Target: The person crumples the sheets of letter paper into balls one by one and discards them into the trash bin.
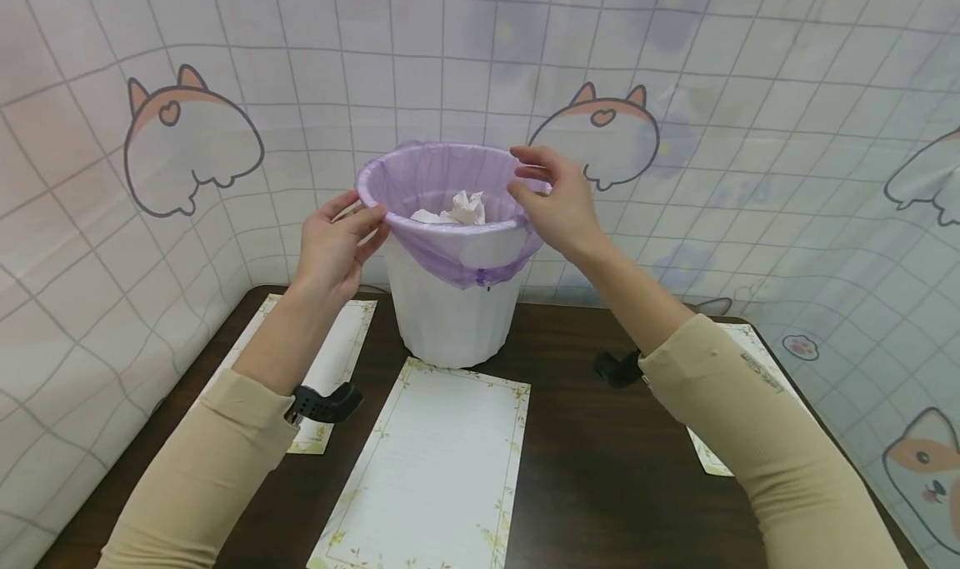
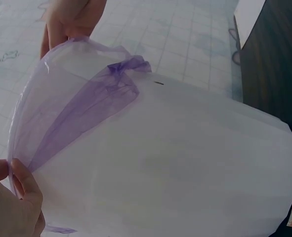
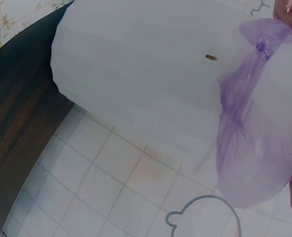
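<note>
A white bin [image 1: 453, 319] stands upright on the table, lined with a purple bin bag [image 1: 442, 169] folded over its rim. The bag's gathered knot [image 2: 118, 69] hangs on the near side. Crumpled white paper [image 1: 467, 208] lies inside. At the left rim, my left hand [image 1: 330, 248] pinches the bag's edge between thumb and fingers. My right hand [image 1: 562, 202] is at the right rim, its fingers loosely bent and spread over the bin's opening. Only part of that hand shows in the right wrist view, so its contact with the bag is unclear.
A sheet of floral-bordered paper [image 1: 435, 469] lies in front of the bin on the dark table [image 1: 600, 486]. More such sheets lie at the left [image 1: 337, 352] and right, partly behind my arms. A patterned curtain [image 1: 450, 61] surrounds the table's back and sides.
</note>
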Tool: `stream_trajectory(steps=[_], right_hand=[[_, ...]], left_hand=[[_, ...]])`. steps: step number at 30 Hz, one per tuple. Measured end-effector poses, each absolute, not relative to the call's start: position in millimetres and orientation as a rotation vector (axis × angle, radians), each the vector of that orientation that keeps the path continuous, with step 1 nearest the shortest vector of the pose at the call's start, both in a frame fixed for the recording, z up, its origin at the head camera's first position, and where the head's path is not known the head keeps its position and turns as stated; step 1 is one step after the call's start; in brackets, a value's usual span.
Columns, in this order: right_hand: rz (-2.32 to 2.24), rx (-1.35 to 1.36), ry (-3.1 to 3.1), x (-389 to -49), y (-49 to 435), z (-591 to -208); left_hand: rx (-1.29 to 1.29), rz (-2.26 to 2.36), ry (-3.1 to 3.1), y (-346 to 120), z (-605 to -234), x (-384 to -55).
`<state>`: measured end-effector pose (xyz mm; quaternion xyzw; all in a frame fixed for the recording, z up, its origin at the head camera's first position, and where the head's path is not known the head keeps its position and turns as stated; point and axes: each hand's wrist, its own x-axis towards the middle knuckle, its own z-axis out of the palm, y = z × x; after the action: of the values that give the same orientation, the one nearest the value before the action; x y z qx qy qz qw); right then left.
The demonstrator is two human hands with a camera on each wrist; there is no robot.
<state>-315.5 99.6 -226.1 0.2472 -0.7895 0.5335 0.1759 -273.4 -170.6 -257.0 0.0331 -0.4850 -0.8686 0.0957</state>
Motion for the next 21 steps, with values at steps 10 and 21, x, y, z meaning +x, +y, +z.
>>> stream_trajectory(steps=[10, 21], right_hand=[[1.461, 0.699, -2.170, -302, 113, -231], [1.508, 0.779, -2.080, -291, 126, -246]], left_hand=[[0.089, -2.571, -1.443, -170, -257, -272], [0.069, -2.483, -1.551, -174, -265, -259]])
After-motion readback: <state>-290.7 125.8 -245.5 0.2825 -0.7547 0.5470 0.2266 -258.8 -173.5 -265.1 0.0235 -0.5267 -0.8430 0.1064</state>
